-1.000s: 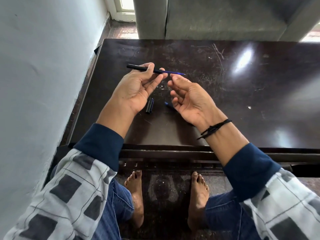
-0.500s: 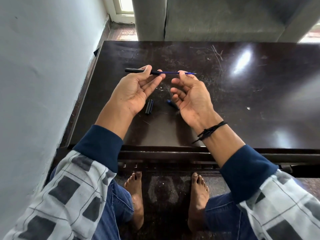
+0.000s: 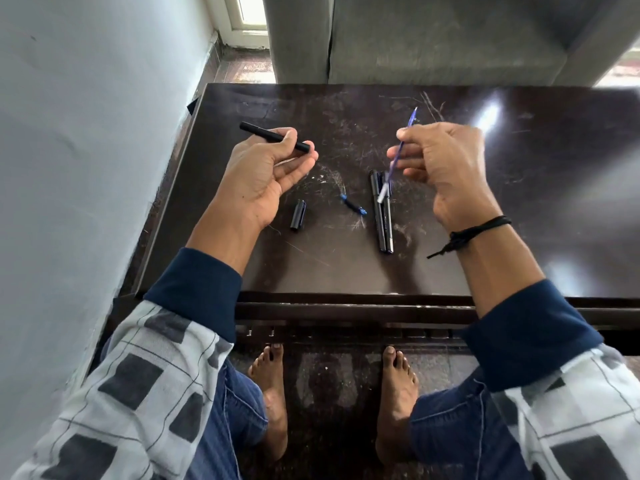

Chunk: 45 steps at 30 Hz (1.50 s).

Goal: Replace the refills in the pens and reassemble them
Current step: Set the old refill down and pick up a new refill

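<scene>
Left hand (image 3: 263,174) pinches the black pen barrel (image 3: 273,136) near the table's (image 3: 519,220) left edge. Right hand (image 3: 446,168) grips the blue refill (image 3: 398,155), tilted, well apart from the barrel.

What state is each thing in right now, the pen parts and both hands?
Pen barrel: empty, held in left hand.
Blue refill: out of the barrel, pinched in right hand.
Cap: off, lying on the table.
Small blue tip piece: loose on the table.
Two black pens: lying side by side.
</scene>
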Each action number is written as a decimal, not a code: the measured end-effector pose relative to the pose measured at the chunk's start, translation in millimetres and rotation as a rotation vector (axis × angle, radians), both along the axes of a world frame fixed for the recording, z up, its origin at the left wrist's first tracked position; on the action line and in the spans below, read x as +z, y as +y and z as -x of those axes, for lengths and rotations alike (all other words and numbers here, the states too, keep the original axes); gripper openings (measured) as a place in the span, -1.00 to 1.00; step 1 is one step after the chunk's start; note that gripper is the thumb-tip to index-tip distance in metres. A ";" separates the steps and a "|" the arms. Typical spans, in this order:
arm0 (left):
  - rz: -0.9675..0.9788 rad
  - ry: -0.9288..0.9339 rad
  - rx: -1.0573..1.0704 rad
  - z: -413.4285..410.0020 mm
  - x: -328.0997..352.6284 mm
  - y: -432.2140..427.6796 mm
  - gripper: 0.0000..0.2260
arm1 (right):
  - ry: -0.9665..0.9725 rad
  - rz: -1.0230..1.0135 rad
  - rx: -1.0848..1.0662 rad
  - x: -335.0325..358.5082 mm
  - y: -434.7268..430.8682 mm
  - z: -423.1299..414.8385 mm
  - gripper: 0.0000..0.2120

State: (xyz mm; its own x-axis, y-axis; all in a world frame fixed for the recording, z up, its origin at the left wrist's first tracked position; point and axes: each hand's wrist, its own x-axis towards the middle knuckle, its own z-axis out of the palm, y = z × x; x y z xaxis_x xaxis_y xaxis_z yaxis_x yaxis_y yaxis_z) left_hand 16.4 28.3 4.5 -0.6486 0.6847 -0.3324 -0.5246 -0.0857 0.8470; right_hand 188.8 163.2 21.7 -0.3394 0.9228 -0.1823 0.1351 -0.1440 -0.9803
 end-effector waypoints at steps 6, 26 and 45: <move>0.029 0.038 -0.013 0.4 0.5 -1.5 -0.94 | -0.641 -0.297 0.064 -18.9 29.2 -15.9 -0.89; 0.022 0.066 0.050 12.0 7.6 -5.5 -0.96 | -0.790 -0.493 0.207 -22.8 5.7 -4.8 -0.87; -0.001 0.052 0.255 46.2 16.1 -28.4 -0.94 | -0.598 -1.235 0.816 -76.1 -104.3 60.0 -0.72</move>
